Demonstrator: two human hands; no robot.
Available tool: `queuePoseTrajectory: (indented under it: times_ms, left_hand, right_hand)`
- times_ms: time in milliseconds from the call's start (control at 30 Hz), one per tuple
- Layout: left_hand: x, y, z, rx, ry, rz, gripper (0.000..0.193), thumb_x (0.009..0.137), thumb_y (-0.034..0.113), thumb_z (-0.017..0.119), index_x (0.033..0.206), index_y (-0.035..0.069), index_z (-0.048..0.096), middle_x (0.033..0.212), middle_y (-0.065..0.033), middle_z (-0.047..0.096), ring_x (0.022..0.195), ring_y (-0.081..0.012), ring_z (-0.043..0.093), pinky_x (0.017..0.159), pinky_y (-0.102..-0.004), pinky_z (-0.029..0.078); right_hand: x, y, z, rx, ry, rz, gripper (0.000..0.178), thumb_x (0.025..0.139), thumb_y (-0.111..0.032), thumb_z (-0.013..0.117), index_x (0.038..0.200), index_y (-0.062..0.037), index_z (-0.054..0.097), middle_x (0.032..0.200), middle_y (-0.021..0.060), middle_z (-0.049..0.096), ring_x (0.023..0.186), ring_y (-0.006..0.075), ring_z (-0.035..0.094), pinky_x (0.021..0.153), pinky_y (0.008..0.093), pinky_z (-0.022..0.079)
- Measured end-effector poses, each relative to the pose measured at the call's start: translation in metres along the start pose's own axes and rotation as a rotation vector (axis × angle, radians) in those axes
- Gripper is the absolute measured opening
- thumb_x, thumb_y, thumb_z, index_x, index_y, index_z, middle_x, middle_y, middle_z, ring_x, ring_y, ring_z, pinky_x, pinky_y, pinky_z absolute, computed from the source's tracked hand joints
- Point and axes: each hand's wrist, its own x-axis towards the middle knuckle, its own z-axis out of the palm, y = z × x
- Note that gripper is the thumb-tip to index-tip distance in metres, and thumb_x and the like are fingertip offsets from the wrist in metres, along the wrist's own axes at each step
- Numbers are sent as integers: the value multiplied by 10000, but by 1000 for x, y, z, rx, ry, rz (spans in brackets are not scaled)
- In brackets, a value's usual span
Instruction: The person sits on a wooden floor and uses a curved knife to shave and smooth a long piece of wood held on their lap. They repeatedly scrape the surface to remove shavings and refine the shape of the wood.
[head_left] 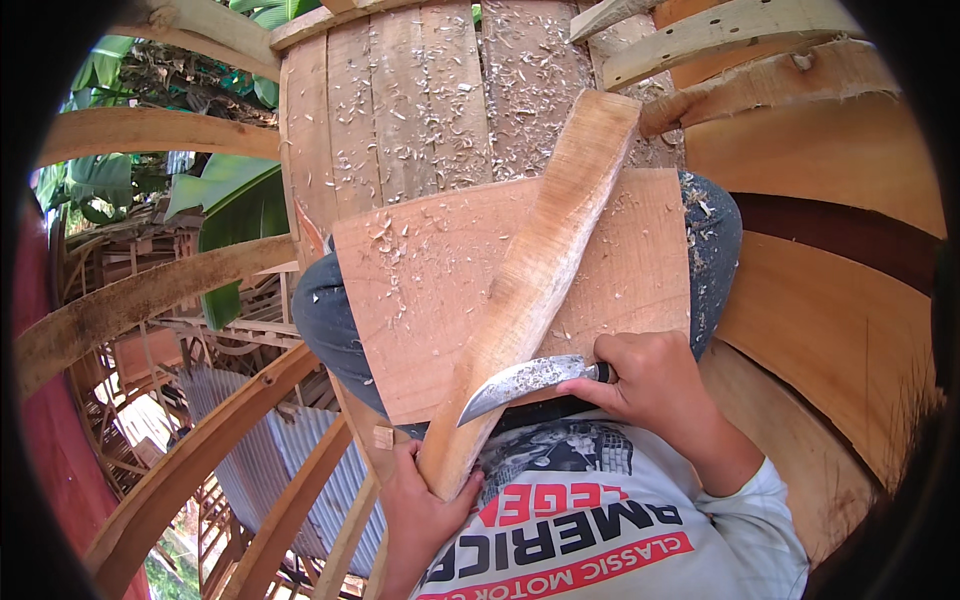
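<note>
A long curved wooden piece (545, 270) lies diagonally across a flat wooden board (420, 280) that rests on my knees. My left hand (415, 515) grips the near lower end of the long piece, close to my belly. My right hand (650, 385) is closed on the dark handle of a curved-bladed knife (520, 382). The blade lies across the long piece near its lower end, tip pointing left. Wood shavings are scattered over the board.
I sit inside a wooden boat frame. Upright planks (420, 100) strewn with shavings stand ahead. Curved ribs (150, 300) run along the left, smooth hull planks (830, 250) on the right. Green banana leaves (230, 205) and corrugated metal sheets (260, 450) show through the gaps.
</note>
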Motion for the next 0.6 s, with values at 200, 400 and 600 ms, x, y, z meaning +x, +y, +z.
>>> queuePoseTrajectory:
  times_ms: [200, 400, 600]
  left_hand:
    - [6, 2, 0, -29, -64, 46, 513, 692, 263, 798, 1015, 3, 496, 836, -217, 646, 782, -374, 661, 674, -405, 510]
    - [13, 4, -3, -68, -137, 37, 459, 694, 226, 772, 968, 10, 474, 798, -224, 637, 754, -393, 660, 650, -410, 511]
    - [12, -2, 5, -114, -153, 0, 489, 682, 229, 774, 987, 16, 455, 785, -230, 632, 745, -403, 657, 635, -423, 514]
  right_hand:
    - [2, 6, -5, -61, 68, 123, 528, 756, -555, 698, 624, -53, 597, 537, 112, 576, 494, 284, 607, 466, 367, 468]
    - [14, 17, -14, -147, 118, 153, 526, 735, -565, 710, 634, -59, 610, 547, 124, 574, 513, 289, 609, 467, 362, 461]
    - [41, 58, -26, -301, 402, 344, 531, 771, -535, 703, 678, -20, 620, 567, 154, 575, 506, 320, 586, 480, 383, 448]
